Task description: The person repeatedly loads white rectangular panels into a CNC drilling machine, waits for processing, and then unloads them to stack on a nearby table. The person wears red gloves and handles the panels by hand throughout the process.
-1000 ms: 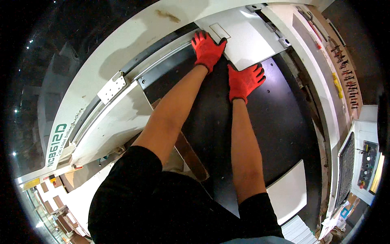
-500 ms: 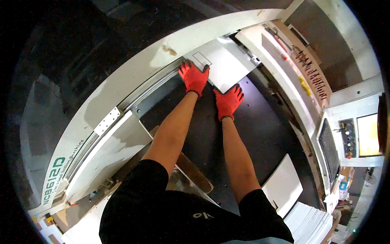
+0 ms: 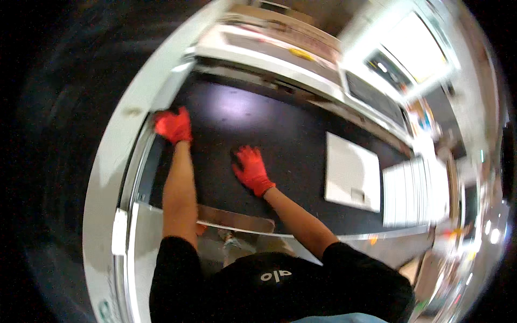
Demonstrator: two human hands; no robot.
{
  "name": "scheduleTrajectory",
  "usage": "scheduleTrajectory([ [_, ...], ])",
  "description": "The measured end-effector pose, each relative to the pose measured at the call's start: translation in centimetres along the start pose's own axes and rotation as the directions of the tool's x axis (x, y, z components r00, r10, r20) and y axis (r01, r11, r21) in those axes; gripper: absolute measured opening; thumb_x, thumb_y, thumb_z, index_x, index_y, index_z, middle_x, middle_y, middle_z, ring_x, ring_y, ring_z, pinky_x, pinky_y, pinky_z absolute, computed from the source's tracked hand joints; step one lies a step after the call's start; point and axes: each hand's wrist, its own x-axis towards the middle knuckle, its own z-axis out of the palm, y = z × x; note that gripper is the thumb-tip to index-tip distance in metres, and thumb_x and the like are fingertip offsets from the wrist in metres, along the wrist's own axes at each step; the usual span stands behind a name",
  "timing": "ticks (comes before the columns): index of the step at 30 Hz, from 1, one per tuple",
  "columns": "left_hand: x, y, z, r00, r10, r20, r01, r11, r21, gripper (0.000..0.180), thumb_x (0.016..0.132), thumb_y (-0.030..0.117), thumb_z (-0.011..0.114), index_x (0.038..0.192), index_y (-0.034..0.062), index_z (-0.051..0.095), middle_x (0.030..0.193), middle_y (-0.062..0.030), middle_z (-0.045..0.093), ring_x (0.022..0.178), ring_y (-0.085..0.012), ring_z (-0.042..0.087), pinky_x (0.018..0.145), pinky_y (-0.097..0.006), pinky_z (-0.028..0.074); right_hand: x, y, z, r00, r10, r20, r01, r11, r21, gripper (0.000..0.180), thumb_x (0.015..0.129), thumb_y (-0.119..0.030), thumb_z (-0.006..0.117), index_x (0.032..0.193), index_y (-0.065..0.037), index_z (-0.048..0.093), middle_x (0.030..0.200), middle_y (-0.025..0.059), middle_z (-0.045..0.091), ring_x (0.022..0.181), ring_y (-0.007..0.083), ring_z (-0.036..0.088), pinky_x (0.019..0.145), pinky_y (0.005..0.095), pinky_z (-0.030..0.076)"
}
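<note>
My left hand [image 3: 174, 127], in a red glove with dark fingertips, is at the left side of the black table [image 3: 301, 129], close against the white machine beam [image 3: 121, 126]. It is at the near end of a pale, flat piece [image 3: 175, 83] that lies along the beam. The hand is blurred, but its thumb stands apart from the fingers; I cannot tell if it touches the piece. My right hand [image 3: 251, 169], gloved alike, is over the middle of the black table with fingers spread and nothing in them.
A white panel with a small rectangular cutout [image 3: 351, 175] lies on the table to the right, beside a stack of white panels [image 3: 412, 192]. A ledge at the back carries a yellow tool [image 3: 301, 54]. A lit screen [image 3: 414, 46] stands at the back right.
My view has swung to the right. The white panel that was under my left hand now shows only as a pale piece by the beam. My right hand has come away from its corner.
</note>
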Motion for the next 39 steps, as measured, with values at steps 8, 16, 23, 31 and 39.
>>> scheduleTrajectory([
  [8, -1.5, -4.6, 0.8, 0.960, 0.276, -0.034, -0.275, 0.921, -0.278, 0.069, 0.093, 0.056, 0.068, 0.132, -0.0004, 0.066, 0.129, -0.0215, 0.069, 0.122, -0.0410, 0.062, 0.107, -0.050, 0.045, -18.0, 2.8, -12.3, 0.995, -0.087, 0.047, 0.075, 0.976, 0.204, 0.057, 0.090, -0.038, 0.073, 0.138, -0.009, 0.062, 0.147, 0.0178, 0.058, 0.137, 0.0382, 0.053, 0.117, 0.0527, 0.038],
  [16, -15.4, 4.9, -7.0, 0.722, 0.671, 0.173, -0.546, 0.704, -0.453, 0.074, 0.088, 0.047, 0.078, 0.142, 0.0016, 0.056, 0.141, -0.0208, 0.061, 0.129, -0.0414, 0.056, 0.108, -0.054, 0.042, -34.0, 17.4, -22.5, 0.491, 0.752, -0.440, -0.821, 0.569, 0.057, 0.059, 0.082, -0.024, 0.075, 0.138, -0.011, 0.062, 0.143, 0.0150, 0.061, 0.131, 0.0365, 0.056, 0.109, 0.0478, 0.044],
  [23, -39.9, 16.8, -18.2, 0.365, 0.880, 0.304, 0.070, 0.300, -0.951, 0.077, 0.091, 0.027, 0.078, 0.156, 0.0019, 0.043, 0.158, -0.0240, 0.043, 0.148, -0.0409, 0.038, 0.123, -0.049, 0.027, -35.5, 21.4, -24.0, 0.459, 0.861, -0.217, -0.888, 0.452, -0.084, 0.057, 0.084, -0.033, 0.070, 0.140, -0.024, 0.063, 0.161, 0.0191, 0.041, 0.149, 0.0531, 0.031, 0.117, 0.0720, 0.024],
  [31, -41.8, 24.0, -21.9, -0.209, 0.695, 0.688, 0.864, 0.461, -0.202, 0.044, 0.099, 0.017, 0.069, 0.139, 0.0006, 0.063, 0.145, -0.0171, 0.059, 0.129, -0.0290, 0.059, 0.109, -0.041, 0.047, -37.8, 19.1, -24.0, 0.557, 0.815, -0.161, -0.825, 0.564, -0.001, 0.069, 0.073, -0.033, 0.083, 0.139, -0.026, 0.063, 0.164, 0.0180, 0.037, 0.152, 0.0519, 0.025, 0.117, 0.0741, 0.023],
  [39, -33.4, 24.4, -32.1, -0.138, 0.679, 0.721, 0.724, 0.565, -0.394, 0.034, 0.091, 0.001, 0.072, 0.123, -0.0059, 0.066, 0.117, -0.0181, 0.071, 0.107, -0.0292, 0.071, 0.097, -0.040, 0.057, -40.8, 18.8, -23.6, 0.497, 0.654, -0.570, -0.829, 0.552, -0.089, 0.077, 0.068, -0.017, 0.082, 0.142, -0.019, 0.061, 0.147, 0.0135, 0.056, 0.137, 0.0385, 0.048, 0.114, 0.0586, 0.037],
])
